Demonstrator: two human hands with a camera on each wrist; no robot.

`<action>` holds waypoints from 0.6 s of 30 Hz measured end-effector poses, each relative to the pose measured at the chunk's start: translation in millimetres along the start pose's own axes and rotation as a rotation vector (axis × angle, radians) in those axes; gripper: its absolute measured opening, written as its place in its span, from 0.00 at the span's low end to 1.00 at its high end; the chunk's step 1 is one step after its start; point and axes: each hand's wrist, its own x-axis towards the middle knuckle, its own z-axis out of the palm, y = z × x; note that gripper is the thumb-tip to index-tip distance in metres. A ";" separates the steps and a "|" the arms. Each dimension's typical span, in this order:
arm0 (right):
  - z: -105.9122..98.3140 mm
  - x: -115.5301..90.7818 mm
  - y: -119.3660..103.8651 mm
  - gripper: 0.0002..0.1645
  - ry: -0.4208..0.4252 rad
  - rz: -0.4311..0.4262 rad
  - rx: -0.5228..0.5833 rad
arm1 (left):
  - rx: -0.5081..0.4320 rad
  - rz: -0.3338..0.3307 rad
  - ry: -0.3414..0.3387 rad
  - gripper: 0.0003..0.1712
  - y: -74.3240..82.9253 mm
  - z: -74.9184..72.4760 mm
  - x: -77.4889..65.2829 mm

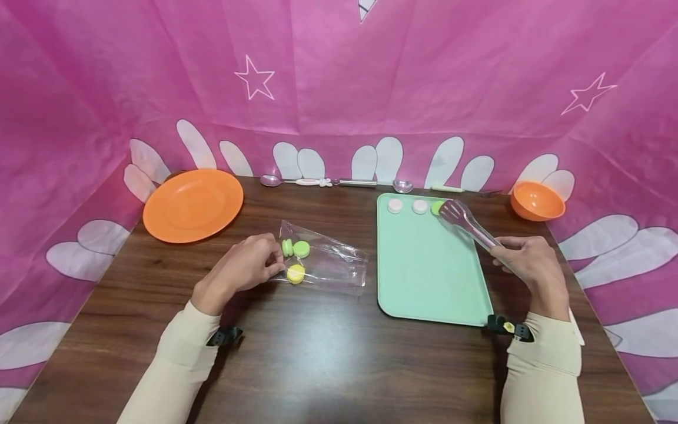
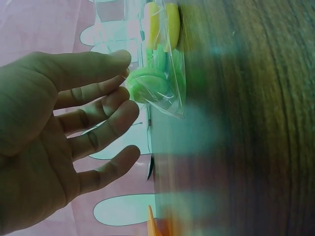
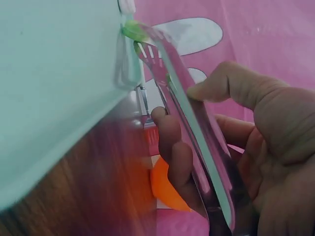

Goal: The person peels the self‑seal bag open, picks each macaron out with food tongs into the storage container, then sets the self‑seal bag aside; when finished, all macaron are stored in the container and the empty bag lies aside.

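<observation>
Head view: the left hand (image 1: 249,262) holds the left end of a clear bag (image 1: 333,265) on the table (image 1: 307,353). Inside the bag, close to that hand, are two green sweets (image 1: 294,248) and a yellow sweet (image 1: 296,273). Holding it there may stop the bag from sliding. A pale green tray (image 1: 431,265) lies to the right. Two pink sweets (image 1: 406,206) and a lone green sweet (image 1: 436,207) sit in a row by its far edge. The right hand (image 1: 529,262) is beside the tray and holds tongs (image 1: 479,232), which reach over the rim, so the fingers can be off the tray.

Left wrist view: the thumb and first finger are almost together and seem to pinch the bag's edge. The other fingers are loosely spread and hold nothing.

Right wrist view: the thumb is on one arm of the tongs and the fingers are on the other, likely to squeeze both. The hand is closed round them. The tips are at the lone green sweet, but I cannot tell if they grip it.
</observation>
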 end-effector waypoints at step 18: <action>4.5 -42.3 -88.1 0.21 -0.252 -0.636 -0.110 | -0.023 -0.021 -0.018 0.06 0.3 -0.7 0.4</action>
